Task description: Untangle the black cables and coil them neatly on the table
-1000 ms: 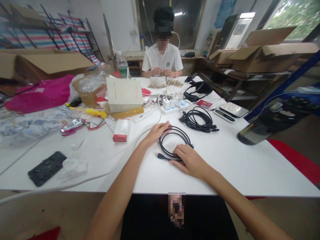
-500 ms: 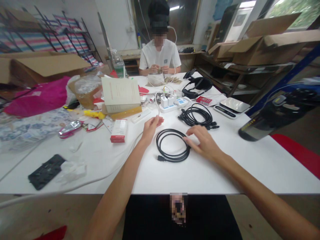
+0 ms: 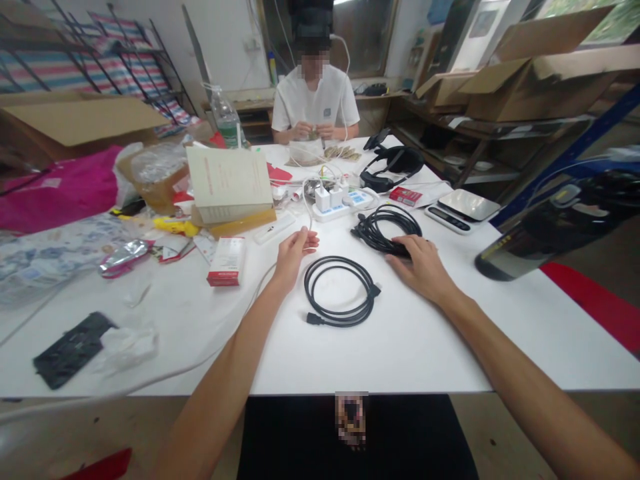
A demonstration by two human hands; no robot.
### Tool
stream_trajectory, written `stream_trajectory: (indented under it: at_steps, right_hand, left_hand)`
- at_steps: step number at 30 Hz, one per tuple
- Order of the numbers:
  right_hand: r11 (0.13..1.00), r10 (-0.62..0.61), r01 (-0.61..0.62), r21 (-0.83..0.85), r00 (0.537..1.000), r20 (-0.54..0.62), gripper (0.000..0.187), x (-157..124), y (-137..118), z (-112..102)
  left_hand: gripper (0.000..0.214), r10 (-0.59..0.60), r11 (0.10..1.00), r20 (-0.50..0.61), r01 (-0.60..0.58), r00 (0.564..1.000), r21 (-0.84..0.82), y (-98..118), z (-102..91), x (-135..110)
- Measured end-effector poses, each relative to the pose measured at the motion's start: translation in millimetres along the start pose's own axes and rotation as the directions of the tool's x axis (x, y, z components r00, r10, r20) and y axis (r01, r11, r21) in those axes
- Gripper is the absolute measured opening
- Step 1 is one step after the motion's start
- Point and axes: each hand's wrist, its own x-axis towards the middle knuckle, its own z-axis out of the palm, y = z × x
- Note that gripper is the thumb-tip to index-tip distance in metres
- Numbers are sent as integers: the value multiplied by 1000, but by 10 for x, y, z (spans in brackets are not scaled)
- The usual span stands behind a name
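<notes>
A black cable [image 3: 311, 319] lies in a round coil on the white table, its plug at the lower left and the other end at the right. My left hand [image 3: 294, 257], fingers loosely apart, is just beyond its left side. A white cord [image 3: 265, 275] runs at that hand, and whether the fingers touch it is unclear. My right hand [image 3: 423, 267] is palm down with fingers spread, over the near edge of a second bundle of black cables [image 3: 385, 223]. Its fingertips hide part of that bundle; a firm grip does not show.
A white power strip [image 3: 337, 208], a headset [image 3: 393, 167], a kitchen scale [image 3: 463, 208] and a dark bottle [image 3: 545, 227] stand around the bundle. At left are a red-white box [image 3: 227, 261], an open carton [image 3: 233, 183] and plastic wrapping. A person [image 3: 315, 107] sits opposite, handling small items.
My right hand has moved from the coil's right side to the other cable bundle, leaving the coil's end on the table. The left hand stays about where it was. The view has shifted slightly.
</notes>
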Motion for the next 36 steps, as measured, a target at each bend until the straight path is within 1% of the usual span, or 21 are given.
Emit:
stream_trajectory:
  at_steps: [4, 11, 18, 20, 23, 26, 28, 30, 31, 32, 33, 34, 35, 36]
  right_hand:
    - [1000, 9, -8, 21, 999, -49, 37, 25, 25, -16]
    - [998, 36, -29, 49, 989, -144, 37, 17, 48, -23]
    - [998, 15, -6, 57, 987, -159, 33, 21, 86, 3]
    - [998, 24, -14, 57, 986, -165, 33, 15, 87, 10]
    - [997, 56, -46, 60, 981, -186, 32, 10, 82, 5]
    - [986, 146, -122, 111, 960, -238, 33, 93, 83, -72]
    - [954, 255, -191, 231, 924, -286, 35, 257, 65, -201]
    - [875, 389, -225, 428, 853, -347, 34, 524, -7, -404]
    - [819, 454, -207, 535, 804, -384, 33, 685, -74, -529]
    - [773, 508, -166, 612, 739, -442, 31, 855, -164, -666]
    - [756, 521, -88, 649, 680, -516, 28, 1024, -275, -809]
    - [766, 496, 11, 643, 627, -601, 25, 1184, -400, -951]
    - [776, 465, 94, 624, 583, -666, 24, 1327, -534, -1087]
    - [774, 446, 147, 616, 563, -695, 23, 1447, -666, -1209]
  left_hand:
    - [50, -6, 1000, 8, 6, 1000, -6, 10, -11, -8]
    - [52, -7, 1000, 7, 7, 1000, -9, 24, -8, -25]
    - [47, -11, 1000, 29, 11, 1000, -16, 2, -33, -7]
    - [46, -2, 999, 59, -1, 998, 40, 7, -31, -22]
    - [44, 18, 984, 141, -43, 990, 173, 20, -8, -62]
    - [41, 34, 958, 213, -92, 977, 271, 13, 18, -95]
    - [40, 46, 944, 233, -119, 971, 308, -6, 22, -98]
    - [40, 58, 937, 240, -136, 969, 322, -32, 14, -86]
    - [40, 66, 935, 244, -145, 968, 324, -44, 7, -77]
    - [40, 76, 932, 249, -157, 966, 326, -55, 0, -68]
    - [41, 87, 929, 255, -171, 963, 328, -64, -7, -59]
    - [41, 97, 925, 262, -184, 960, 332, -69, -13, -51]
    - [42, 104, 922, 270, -195, 957, 336, -72, -17, -46]
    - [42, 108, 919, 274, -201, 956, 339, -72, -19, -44]
